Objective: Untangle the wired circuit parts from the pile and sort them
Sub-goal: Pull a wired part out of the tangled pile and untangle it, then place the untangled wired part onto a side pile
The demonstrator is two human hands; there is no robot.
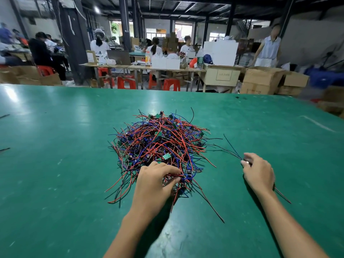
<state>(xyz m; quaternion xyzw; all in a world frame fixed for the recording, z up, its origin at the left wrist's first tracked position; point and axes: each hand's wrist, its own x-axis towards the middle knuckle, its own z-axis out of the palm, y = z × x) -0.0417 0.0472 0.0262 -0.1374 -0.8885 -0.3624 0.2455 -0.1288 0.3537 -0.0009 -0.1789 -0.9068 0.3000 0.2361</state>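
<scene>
Red-and-blue wire pile [160, 146] under gripping left hand [156, 181]; right hand [258, 172] pinching one separated part [232, 149] (wires trailing).

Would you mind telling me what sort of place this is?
Probably a small assembly workshop: a green work table with a pile of wired circuit parts, stacked cardboard boxes, and seated workers at benches behind.

The middle of the table [65, 127] is blocked by the pile [160, 146] of tangled wired parts, with loose wire ends splayed out on all sides. Open green surface is left to its left, beyond it and at far right.
</scene>
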